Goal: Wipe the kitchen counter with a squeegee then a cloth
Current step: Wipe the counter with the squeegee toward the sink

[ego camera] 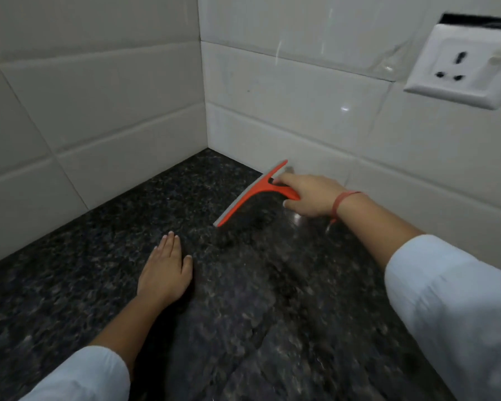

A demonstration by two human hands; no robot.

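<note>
An orange squeegee with a grey blade stands on the dark speckled granite counter, near the back wall to the right of the corner. My right hand grips its handle, the index finger stretched along it toward the blade. My left hand rests flat on the counter, fingers straight and together, a little in front and to the left of the blade. No cloth is in view.
White tiled walls meet in a corner behind the counter. A white wall socket is mounted at the upper right, above the counter. Both arms wear white sleeves; a red thread circles the right wrist.
</note>
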